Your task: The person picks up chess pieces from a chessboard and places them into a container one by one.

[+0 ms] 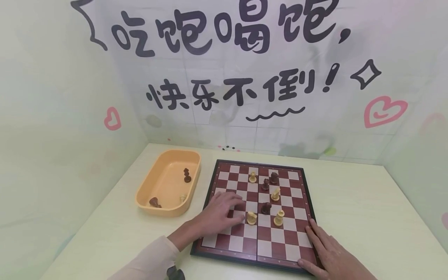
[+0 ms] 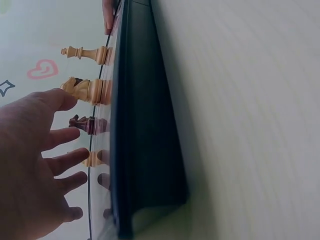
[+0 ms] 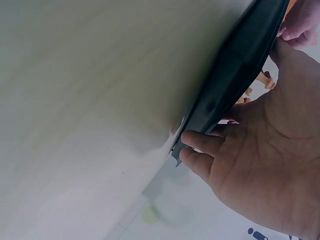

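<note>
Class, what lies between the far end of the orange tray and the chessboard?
Only bare tabletop, seen in the head view, separates the orange tray from the chessboard there.

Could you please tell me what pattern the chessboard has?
The chessboard has red-brown and white checks, seen best in the head view.

head view: bright, even | wrist views: dimmer (faintly hazy) | shadows soft

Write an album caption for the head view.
Left hand over a chessboard with standing pieces, right hand at its edge, an orange tray alongside.
</note>
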The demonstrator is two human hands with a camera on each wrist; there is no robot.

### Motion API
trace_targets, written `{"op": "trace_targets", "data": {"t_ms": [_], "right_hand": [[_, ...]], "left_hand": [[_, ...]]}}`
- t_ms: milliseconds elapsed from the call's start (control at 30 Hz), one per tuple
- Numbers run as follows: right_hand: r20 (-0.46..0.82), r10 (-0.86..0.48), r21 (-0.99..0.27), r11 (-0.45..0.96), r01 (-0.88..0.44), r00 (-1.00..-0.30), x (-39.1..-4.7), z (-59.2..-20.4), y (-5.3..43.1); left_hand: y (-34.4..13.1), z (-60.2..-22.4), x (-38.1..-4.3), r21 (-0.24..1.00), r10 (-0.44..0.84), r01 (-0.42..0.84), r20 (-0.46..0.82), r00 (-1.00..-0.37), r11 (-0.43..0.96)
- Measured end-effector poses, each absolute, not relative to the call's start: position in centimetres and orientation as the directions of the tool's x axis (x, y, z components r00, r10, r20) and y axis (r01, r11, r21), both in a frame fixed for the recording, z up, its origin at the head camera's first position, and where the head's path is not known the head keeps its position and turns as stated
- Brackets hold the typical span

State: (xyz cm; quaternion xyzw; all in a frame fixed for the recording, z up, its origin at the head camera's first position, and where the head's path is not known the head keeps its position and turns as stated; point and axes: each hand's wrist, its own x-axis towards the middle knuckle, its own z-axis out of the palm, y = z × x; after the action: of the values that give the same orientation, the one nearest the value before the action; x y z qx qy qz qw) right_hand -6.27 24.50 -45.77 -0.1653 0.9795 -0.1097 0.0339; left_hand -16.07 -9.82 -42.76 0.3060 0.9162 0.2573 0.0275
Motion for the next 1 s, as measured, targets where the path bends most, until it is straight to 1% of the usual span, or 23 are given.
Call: {"op": "trace_targets", "data": {"t_ms": [233,500,733,1000], "right_hand": [[-0.036,-0.326,-0.237,0.921,-0.309,-0.945,-6.2,-45.8,24.5],[0.009,-0.331,-0.214,0.921,-0.325,-0.944,-6.2,-46.0,24.6],[-0.018,-0.328,-0.238,0.919,-0.314,-0.945,-6.2,-45.8,24.5],[-0.015,-0.325,-0.237,0.920,-0.312,-0.946,-6.1,-45.6,24.4]], "left_hand": [[-9.1,-43.3,-15.8,0.501,0.599,0.564,0.108,-0.793,0.656],[-8.4,-43.8,-15.5,0.481,0.606,0.567,0.088,-0.790,0.669],[-8.0,-44.0,-15.3,0.489,0.601,0.558,0.085,-0.795,0.670],[-7.7,-44.1,-15.4,0.501,0.596,0.547,0.076,-0.800,0.670]]}}
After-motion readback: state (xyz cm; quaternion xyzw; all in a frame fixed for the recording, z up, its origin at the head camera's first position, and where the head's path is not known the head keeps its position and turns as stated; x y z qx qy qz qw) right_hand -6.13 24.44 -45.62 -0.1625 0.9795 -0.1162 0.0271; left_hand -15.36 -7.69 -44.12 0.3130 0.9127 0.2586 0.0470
